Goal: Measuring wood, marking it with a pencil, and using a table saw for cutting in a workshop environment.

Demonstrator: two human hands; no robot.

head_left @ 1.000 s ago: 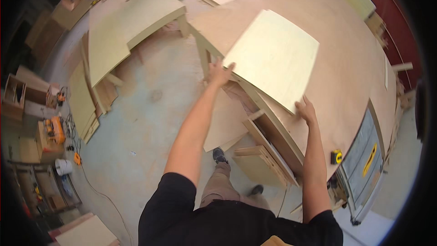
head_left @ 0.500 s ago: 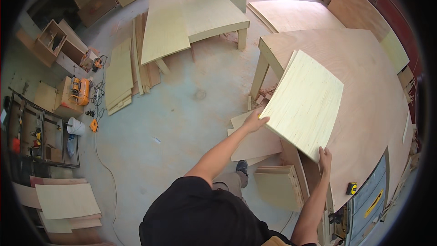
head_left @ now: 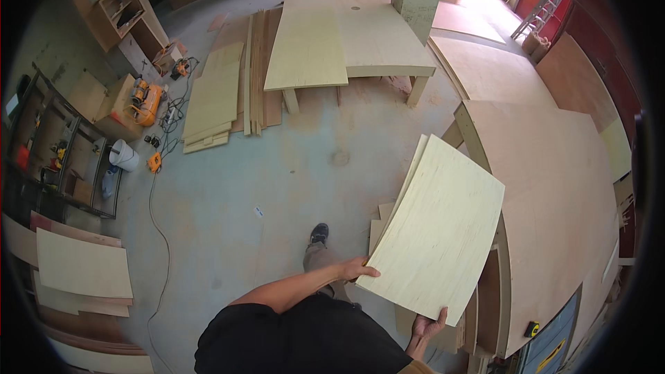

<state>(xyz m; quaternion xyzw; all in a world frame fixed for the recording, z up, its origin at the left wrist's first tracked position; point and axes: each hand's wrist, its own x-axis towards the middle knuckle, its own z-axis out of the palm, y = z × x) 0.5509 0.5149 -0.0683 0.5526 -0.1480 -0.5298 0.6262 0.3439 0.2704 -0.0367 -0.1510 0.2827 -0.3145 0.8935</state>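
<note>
Pale plywood panels (head_left: 436, 228), at least two in a loose stack with their far ends slightly fanned apart, are held in front of me. My left hand (head_left: 355, 270) grips the near left corner, thumb on top and fingers hidden beneath. At the near right corner my right hand (head_left: 429, 325) is closed on the same panels, its thumb over the edge. The panels hang over the floor beside a large wooden worktable (head_left: 554, 187), covering part of its left edge.
A yellow tape measure (head_left: 531, 329) sits at the worktable's near edge. More boards lie beneath and beside the held panels. Ahead stands a low plywood table (head_left: 312, 48), with stacked sheets (head_left: 215, 97) to its left. An orange compressor (head_left: 144, 102), white bucket (head_left: 123, 156) and cable (head_left: 164, 249) are at left.
Both hands have drawn the panels off the worktable, nearer to my body and over the floor. My view has swung left, and a foot has stepped forward.
</note>
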